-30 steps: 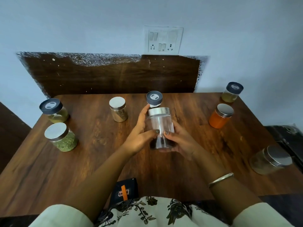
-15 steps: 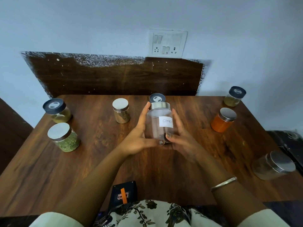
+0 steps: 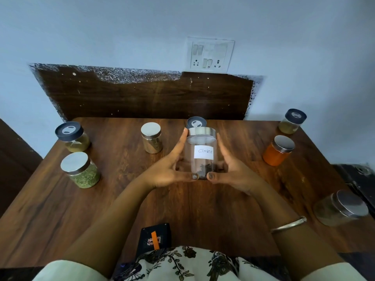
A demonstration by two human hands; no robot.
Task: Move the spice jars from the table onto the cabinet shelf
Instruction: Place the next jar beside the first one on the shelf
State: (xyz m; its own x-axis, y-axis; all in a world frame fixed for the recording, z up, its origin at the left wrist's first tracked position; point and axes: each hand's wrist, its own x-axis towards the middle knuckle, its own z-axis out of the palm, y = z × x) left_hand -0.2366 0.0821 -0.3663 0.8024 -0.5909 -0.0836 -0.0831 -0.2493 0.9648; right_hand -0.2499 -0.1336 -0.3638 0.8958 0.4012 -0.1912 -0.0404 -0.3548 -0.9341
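A clear jar labelled "Cloves" (image 3: 201, 153), with a silver lid and a few dark cloves at its bottom, stands upright at the middle of the wooden table (image 3: 182, 209). My left hand (image 3: 172, 167) cups its left side and my right hand (image 3: 233, 171) cups its right side, thumbs meeting at the base. Other spice jars stand around: a green-herb jar (image 3: 81, 169) and a dark-lidded jar (image 3: 73, 136) at the left, a silver-lidded brown jar (image 3: 152, 137) behind, a dark-lidded jar (image 3: 196, 122) hidden partly behind the cloves jar. No cabinet shelf is in view.
On the right stand an orange-powder jar (image 3: 279, 150), a dark-lidded jar (image 3: 292, 121) at the far corner, and a silver-lidded jar (image 3: 341, 207) near the right edge. A small black pouch (image 3: 155, 238) lies at the near edge. A wall with a switch plate (image 3: 210, 54) rises behind the table.
Both hands turned the cloves jar so its white label now faces me, and the fingers have spread along its sides.
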